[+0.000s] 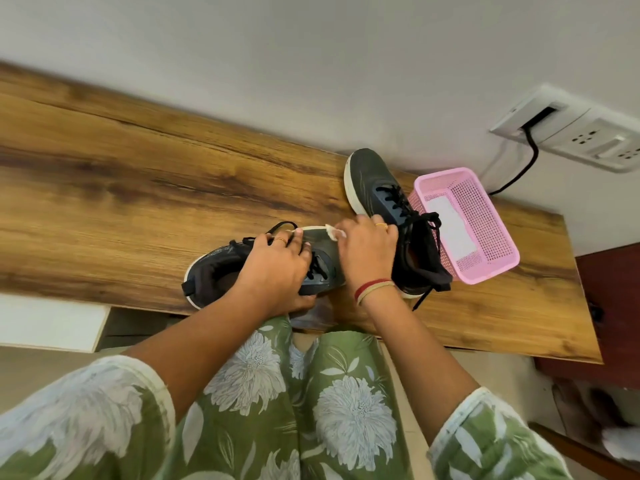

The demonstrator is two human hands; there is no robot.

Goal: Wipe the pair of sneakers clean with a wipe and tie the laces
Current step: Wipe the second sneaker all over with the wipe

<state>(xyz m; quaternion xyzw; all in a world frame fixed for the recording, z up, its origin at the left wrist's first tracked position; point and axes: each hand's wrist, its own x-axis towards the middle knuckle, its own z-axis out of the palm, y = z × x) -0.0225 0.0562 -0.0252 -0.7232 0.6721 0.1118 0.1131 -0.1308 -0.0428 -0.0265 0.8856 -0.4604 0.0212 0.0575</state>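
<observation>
Left hand (273, 268) clamped round the near sneaker (214, 271), steadying it at the worktop (121, 185) edge, seemingly so the right hand (367, 251) could press its pinched wipe (333, 233) along the sole. Second sneaker (377, 181) stood at one o'clock, beside the basket (498, 216).

Bare tabletop (121, 174) left of sneakers (381, 188)

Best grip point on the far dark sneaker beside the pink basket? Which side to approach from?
Grip the far dark grey lace-up sneaker at its heel collar, from above on the near side. It stands upright, toe toward the wall, so the open collar faces up, nearest the person. The pink plastic mesh basket crowds its right flank, likely leaving no room for fingers there.
</observation>
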